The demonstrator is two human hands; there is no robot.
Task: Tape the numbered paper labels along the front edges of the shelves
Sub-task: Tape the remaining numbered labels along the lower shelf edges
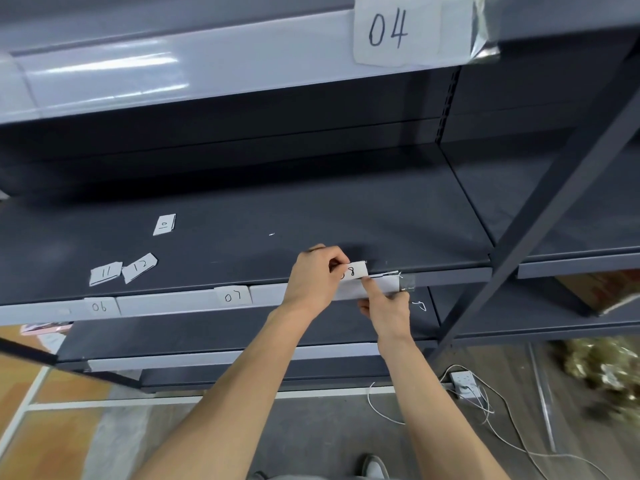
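My left hand (317, 277) pinches a white paper label marked 08 (355, 271) at the front edge of the middle shelf (166, 303). My right hand (384, 306) is below it, its index finger pressing the label's lower edge against the shelf strip. A piece of clear tape (407, 283) sticks out to the right of the label. Labels 06 (99, 307) and 07 (232, 296) are fixed on the same edge to the left. Label 04 (388, 29) is taped on the upper shelf edge. Loose labels 10 (164, 224), 11 (105, 273) and 12 (139, 266) lie on the shelf surface.
A dark diagonal brace (540, 216) of the rack crosses at the right. A white power strip (464, 379) with trailing cables lies on the floor at lower right. A cardboard box (599, 289) sits on the neighbouring lower shelf.
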